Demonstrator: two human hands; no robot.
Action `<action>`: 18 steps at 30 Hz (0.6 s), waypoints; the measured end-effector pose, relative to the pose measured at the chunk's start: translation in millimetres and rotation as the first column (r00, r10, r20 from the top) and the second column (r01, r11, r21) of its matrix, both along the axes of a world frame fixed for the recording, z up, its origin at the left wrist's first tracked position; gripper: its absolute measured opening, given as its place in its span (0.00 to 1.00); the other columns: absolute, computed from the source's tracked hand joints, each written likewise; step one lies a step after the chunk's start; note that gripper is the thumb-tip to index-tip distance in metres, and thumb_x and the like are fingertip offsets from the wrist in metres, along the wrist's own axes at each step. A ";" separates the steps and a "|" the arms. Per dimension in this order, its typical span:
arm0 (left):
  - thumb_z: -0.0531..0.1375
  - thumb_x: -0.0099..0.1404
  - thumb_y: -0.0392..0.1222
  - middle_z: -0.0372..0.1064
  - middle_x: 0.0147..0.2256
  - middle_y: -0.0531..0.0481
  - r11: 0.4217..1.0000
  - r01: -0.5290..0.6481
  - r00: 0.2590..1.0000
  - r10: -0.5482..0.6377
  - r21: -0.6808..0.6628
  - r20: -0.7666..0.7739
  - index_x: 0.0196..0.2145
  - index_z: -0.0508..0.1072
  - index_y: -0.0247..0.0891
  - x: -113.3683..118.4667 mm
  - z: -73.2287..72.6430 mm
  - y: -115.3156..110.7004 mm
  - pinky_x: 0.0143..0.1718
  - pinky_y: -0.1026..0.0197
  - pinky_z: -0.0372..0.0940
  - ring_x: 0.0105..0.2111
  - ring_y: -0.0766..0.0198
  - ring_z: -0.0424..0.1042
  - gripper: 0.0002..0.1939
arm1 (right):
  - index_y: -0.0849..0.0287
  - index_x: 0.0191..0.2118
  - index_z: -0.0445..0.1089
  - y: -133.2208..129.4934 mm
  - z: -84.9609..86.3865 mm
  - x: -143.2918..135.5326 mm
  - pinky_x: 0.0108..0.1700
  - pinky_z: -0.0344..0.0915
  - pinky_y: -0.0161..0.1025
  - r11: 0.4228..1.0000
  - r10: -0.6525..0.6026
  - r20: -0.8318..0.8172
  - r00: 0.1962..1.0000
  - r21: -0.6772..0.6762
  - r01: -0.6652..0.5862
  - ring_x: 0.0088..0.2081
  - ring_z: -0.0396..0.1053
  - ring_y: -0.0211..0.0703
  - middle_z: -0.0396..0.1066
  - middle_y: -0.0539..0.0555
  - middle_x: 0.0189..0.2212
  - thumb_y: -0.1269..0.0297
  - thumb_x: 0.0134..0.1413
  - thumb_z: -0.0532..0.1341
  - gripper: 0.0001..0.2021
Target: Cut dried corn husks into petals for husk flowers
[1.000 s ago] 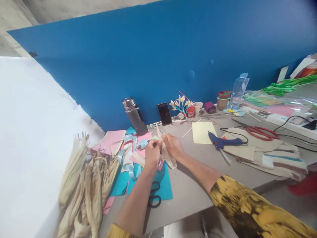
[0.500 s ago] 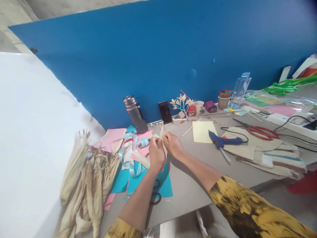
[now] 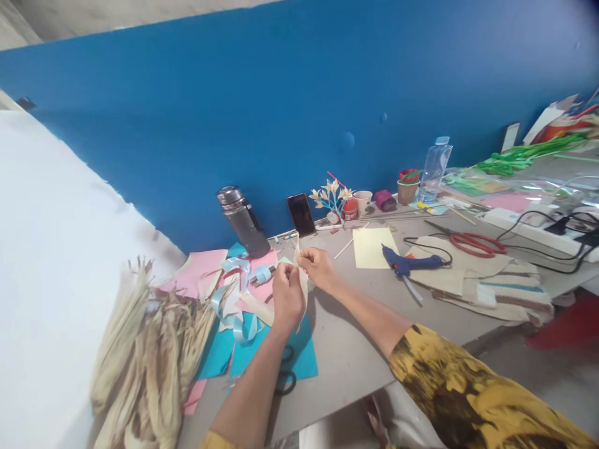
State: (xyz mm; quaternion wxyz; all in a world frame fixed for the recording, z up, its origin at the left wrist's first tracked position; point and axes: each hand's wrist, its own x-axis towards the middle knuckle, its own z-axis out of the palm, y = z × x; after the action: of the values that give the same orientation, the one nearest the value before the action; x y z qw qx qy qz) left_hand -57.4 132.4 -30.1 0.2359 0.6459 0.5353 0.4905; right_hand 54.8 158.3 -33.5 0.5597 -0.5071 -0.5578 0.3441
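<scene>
A thin pale strip of corn husk (image 3: 303,293) stands upright between my hands, its tip above the fingers and its lower end hanging beside the left wrist. My left hand (image 3: 287,293) pinches it from the left, fingers bent. Close by on the right, my right hand (image 3: 317,267) grips it with thumb and forefinger. Beneath my left arm lie teal paper (image 3: 304,352) and black-handled scissors (image 3: 286,381). Light blue ribbon (image 3: 241,327) curls left of the hands.
Dried husks (image 3: 159,368) are heaped at left. Behind stand a dark flask (image 3: 246,224), a phone (image 3: 302,215) and husk flowers (image 3: 332,196). To the right lie yellow paper (image 3: 371,247), a blue glue gun (image 3: 412,263), red-handled scissors (image 3: 477,244) and a power strip (image 3: 528,227).
The view has shifted, so the scene sits further left. Both hands keep their grip on the strip, which now shows more of its length between and above the fingers.
</scene>
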 end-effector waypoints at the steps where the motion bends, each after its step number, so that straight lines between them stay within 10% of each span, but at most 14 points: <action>1: 0.53 0.65 0.40 0.63 0.25 0.54 1.000 0.000 1.000 0.000 -0.004 0.007 0.29 0.63 0.41 0.4 0.0 0.1 0.32 0.60 0.56 0.27 0.62 0.63 0.07 | 0.58 0.24 0.65 0.1 -0.6 -0.4 0.25 0.53 0.33 1.000 -0.023 0.004 1.000 0.004 0.023 0.21 0.58 0.35 0.61 0.44 0.17 0.64 0.50 0.57 0.07; 18: 0.55 0.64 0.42 0.63 0.24 0.55 0.999 0.036 0.999 -0.037 -0.022 -0.007 0.27 0.64 0.41 -0.5 -2.3 2.6 0.31 0.60 0.57 0.26 0.62 0.63 0.07 | 0.60 0.24 0.70 12.9 -0.7 19.1 0.21 0.48 0.33 0.995 -0.086 -0.231 0.969 -0.064 0.074 0.18 0.51 0.33 0.59 0.44 0.15 0.61 0.47 0.58 0.09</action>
State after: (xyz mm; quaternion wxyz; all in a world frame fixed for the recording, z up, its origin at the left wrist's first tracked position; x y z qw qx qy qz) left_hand -57.9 135.0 -32.4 0.2500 0.6548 0.5298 0.4776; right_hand 74.0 171.2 -34.2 0.6207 -0.5004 -0.4574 0.3939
